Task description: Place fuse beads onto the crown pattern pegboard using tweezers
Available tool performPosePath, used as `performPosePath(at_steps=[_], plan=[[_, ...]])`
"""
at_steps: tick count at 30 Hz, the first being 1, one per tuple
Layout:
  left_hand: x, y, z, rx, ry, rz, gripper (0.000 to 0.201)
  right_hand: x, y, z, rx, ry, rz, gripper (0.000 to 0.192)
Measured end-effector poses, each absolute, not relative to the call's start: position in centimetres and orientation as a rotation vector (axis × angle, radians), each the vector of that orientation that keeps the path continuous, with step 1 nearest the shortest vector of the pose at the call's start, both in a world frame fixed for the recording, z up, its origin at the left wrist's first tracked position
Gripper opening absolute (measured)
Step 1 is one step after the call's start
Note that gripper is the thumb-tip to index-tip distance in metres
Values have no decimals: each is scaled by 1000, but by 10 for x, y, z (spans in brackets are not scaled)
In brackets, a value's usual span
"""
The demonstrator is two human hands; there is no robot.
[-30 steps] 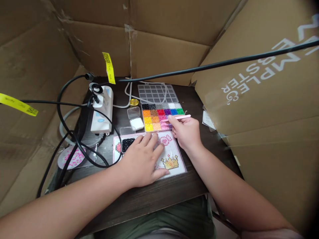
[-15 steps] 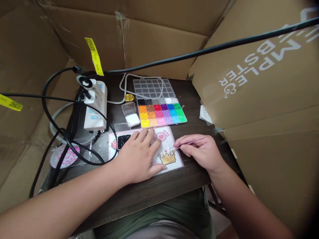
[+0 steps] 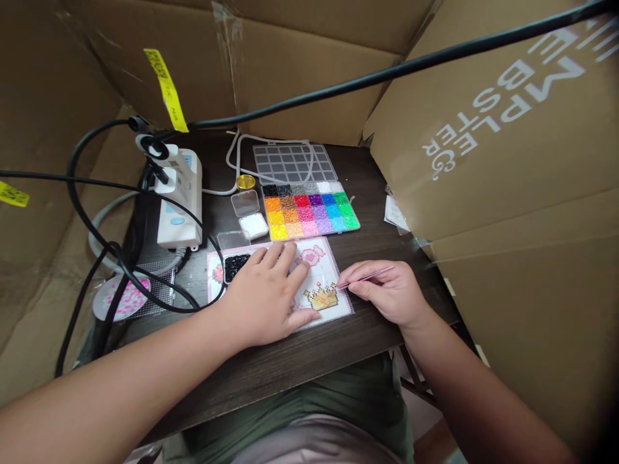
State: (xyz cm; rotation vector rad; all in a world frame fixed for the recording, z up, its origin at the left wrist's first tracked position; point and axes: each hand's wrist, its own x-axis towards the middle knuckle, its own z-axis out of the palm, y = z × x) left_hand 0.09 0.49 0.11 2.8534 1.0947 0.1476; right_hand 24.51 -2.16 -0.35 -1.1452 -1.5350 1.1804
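While the left hand (image 3: 264, 299) is pressed flat on the bead pegboard (image 3: 333, 303) near the dark counter's (image 3: 309, 361) front edge, pink tweezers (image 3: 365, 278) are pinched by the right hand's (image 3: 391, 293) fingers; cardboard walls (image 3: 300, 71) enclose it.

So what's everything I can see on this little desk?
bead box: one, many colours, back middle of table
clear lid: one, behind the box
pegboard sheet: one, white with gold crown, front middle
black beads tub: one, on sheet's left
white beads tub: one, left of box
power strip: one, white, left
cardboard walls: brown, all round
left hand: flat on sheet
right hand: holds pink tweezers
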Motion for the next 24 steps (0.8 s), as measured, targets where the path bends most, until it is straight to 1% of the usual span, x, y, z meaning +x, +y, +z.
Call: performPosePath(at_steps=[3, 9, 18, 21, 24], plan=[[1, 5, 1, 2852, 1097, 145, 73, 245, -22, -4, -1165, -1532, 1187, 14], [1, 5, 1, 2867, 1086, 153, 73, 244, -22, -3, -1165, -1544, 1179, 11], [1, 5, 1, 2855, 1102, 148, 72, 244, -22, -2, -1219, -1544, 1173, 17], [1, 5, 1, 2859, 1098, 155, 73, 245, -21, -8, -1211, -1453, 1164, 15], [1, 4, 1, 2867, 1096, 158, 73, 238, -11, -10, -1126, -1237, 1160, 15]])
